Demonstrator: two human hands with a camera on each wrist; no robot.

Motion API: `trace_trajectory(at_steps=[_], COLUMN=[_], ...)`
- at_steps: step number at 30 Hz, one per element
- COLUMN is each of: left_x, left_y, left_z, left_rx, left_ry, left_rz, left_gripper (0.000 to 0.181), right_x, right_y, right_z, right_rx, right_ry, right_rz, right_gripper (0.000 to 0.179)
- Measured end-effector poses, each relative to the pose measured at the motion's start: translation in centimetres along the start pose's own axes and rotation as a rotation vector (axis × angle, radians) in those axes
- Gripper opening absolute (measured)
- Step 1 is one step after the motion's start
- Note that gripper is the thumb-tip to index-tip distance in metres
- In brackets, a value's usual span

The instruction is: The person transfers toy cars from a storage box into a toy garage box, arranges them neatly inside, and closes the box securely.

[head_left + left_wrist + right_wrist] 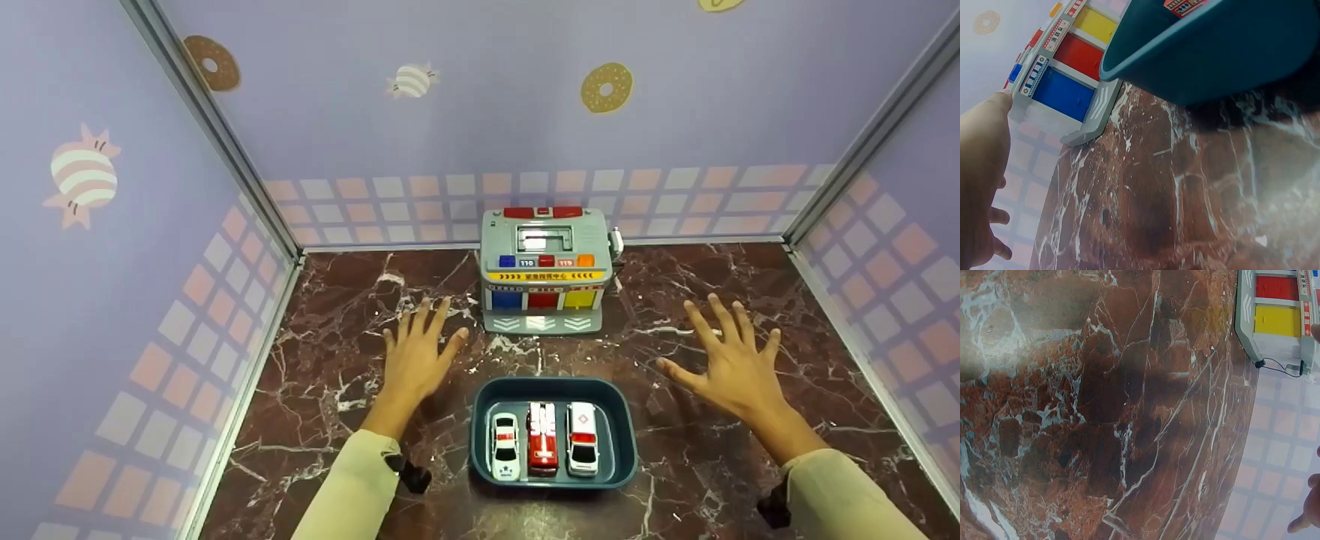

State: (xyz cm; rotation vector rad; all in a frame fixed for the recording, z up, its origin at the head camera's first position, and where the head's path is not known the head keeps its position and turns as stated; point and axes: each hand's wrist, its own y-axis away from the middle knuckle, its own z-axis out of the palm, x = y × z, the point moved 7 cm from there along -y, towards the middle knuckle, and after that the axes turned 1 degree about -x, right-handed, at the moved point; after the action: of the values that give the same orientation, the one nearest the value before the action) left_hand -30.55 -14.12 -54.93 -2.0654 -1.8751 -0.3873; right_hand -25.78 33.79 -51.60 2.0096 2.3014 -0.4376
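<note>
My left hand (416, 356) is spread with straight fingers over the marbled table, left of a dark teal tray (480, 465). On the other side, my right hand (739, 375) is spread the same way and holds nothing. Three toy vehicles lie side by side in the tray: a white police car (505, 448), a red fire truck (542, 442) and a white ambulance (582, 442) with a red stripe. Behind the tray stands a grey toy garage (487, 251) with blue, red and yellow doors, all down. In the left wrist view, the left thumb overlaps the garage's corner.
The dark red marbled table (337, 390) is walled in on three sides by lilac panels (495, 135) printed with doughnuts, candies and pastel squares. A white handset-like part (616, 241) hangs on the garage's right side, with a dark cord by it.
</note>
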Motion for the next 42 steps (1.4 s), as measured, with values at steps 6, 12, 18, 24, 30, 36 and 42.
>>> trace_trajectory(at_steps=[6,12,18,24,30,36,42], left_x=[0.9,1.3,1.9,2.2,2.6,3.3,3.8], left_y=[-1.1,-1.8,-2.7,-3.6,-4.3,-5.3,-6.1], left_z=[0.3,0.9,1.1,1.0,1.0,0.9,0.6], left_rx=[0.026,0.029,0.037,0.035,0.019,0.002,0.014], left_ry=[0.021,0.061,0.102,0.137,0.155,0.150,0.162], left_rz=[0.026,0.038,0.068,0.071,0.077,0.083,0.090], left_gripper=[0.076,0.077,0.074,0.074,0.073,0.074,0.074], right_x=[-0.2,-0.3,-0.5,-1.0,-1.2,-1.4,-1.5], right_y=[0.0,0.0,-0.2,-0.8,-1.0,-0.9,-1.1], right_z=[0.4,0.6,0.8,0.9,1.1,1.2,1.2], right_rx=[-0.006,-0.004,0.003,0.001,-0.003,-0.003,-0.007], right_ry=[-0.014,-0.013,-0.006,-0.009,-0.010,-0.012,-0.014], right_rz=[0.003,-0.003,-0.015,-0.026,-0.024,-0.028,-0.034], right_gripper=[0.109,0.109,0.108,0.107,0.107,0.107,0.106])
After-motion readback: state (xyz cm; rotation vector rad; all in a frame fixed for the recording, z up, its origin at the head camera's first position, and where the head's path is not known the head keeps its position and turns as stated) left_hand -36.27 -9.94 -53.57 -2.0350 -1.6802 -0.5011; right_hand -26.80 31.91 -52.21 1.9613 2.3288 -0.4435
